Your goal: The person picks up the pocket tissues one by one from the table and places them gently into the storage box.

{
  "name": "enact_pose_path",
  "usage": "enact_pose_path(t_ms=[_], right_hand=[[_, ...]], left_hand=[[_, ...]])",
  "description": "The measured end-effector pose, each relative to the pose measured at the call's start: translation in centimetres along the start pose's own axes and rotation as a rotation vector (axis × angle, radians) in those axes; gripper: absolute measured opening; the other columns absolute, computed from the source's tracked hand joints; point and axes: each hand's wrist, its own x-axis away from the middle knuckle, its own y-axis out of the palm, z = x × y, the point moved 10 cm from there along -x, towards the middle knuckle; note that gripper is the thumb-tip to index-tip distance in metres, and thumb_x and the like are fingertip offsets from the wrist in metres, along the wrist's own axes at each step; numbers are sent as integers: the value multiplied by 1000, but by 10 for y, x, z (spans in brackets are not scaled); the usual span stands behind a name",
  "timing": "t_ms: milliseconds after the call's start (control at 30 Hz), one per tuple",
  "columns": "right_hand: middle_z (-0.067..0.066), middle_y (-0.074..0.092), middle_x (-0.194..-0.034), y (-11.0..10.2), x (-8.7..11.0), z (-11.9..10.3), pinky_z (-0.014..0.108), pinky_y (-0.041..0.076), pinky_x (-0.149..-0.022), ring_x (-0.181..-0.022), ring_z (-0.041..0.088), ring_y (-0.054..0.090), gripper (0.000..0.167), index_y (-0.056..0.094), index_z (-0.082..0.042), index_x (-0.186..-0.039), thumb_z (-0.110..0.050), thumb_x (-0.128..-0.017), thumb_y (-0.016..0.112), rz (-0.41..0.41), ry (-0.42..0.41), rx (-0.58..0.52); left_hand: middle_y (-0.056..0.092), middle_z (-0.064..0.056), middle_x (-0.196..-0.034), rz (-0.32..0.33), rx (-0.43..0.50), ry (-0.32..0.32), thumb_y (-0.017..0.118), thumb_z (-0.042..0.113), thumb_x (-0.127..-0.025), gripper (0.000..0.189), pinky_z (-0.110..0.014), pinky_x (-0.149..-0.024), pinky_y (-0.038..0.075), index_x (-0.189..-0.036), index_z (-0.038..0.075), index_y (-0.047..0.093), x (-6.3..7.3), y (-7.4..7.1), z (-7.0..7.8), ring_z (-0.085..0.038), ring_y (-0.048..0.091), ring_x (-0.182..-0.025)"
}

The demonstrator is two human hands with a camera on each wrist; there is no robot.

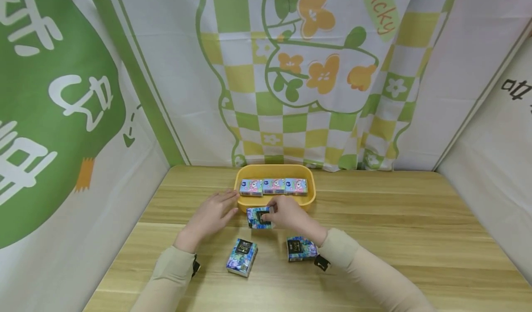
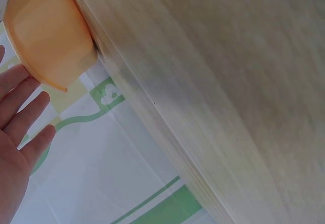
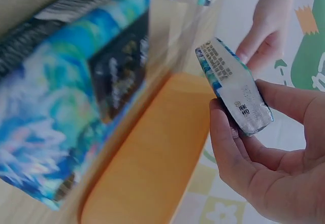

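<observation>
My right hand (image 1: 289, 213) pinches a tissue pack (image 1: 258, 218) with a blue floral print and a black label, held just in front of the yellow bin (image 1: 276, 169). In the right wrist view, thumb and fingers grip the pack (image 3: 234, 89) by its edges, its printed side showing. My left hand (image 1: 213, 213) has its fingers extended, fingertips touching the bin's left end; the left wrist view shows them at the rim of the bin (image 2: 51, 36). Inside the bin stand a row of three pink-and-blue packs (image 1: 274, 186).
Two more blue floral packs lie on the wooden table (image 1: 374, 219): one pack (image 1: 242, 257) nearer the front left, another pack (image 1: 301, 249) beneath the right forearm. Behind the table hangs a checked, flowered curtain (image 1: 307, 95); printed fabric walls (image 1: 41, 118) flank both sides.
</observation>
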Motion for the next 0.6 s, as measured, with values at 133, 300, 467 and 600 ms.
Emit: enact_pose_path(t_ms=[133,300,467,600], right_hand=[[0,58,-71,-9,-1,-2,24,46,-54,-56,11,49,34,67,-2,-103,-30,-84,72,23,1,-17],[3,62,-80,-17,-4,-3,25,47,-55,-63,12,54,31,65,-2,-102,-29,-86,70,42,13,-48],[5,65,-87,-25,-7,-4,27,48,-60,-70,13,58,37,65,0,-110,-28,-87,69,57,27,-53],[6,65,-83,-32,-12,-4,25,46,-60,-67,12,55,35,67,-1,-106,-30,-87,69,74,34,-23]], left_hand=[[54,-13,-136,11,-4,10,61,24,-92,44,-53,-109,36,-131,6,55,0,0,0,-31,51,-127],[56,-14,-134,37,-5,26,63,22,-91,43,-54,-108,37,-129,4,57,0,-2,2,-32,52,-125],[55,-14,-135,21,-14,22,61,25,-92,44,-54,-108,36,-129,3,56,0,-2,3,-32,51,-126],[55,-14,-136,13,-15,23,62,24,-92,44,-54,-108,36,-129,3,56,0,-3,3,-32,51,-127]])
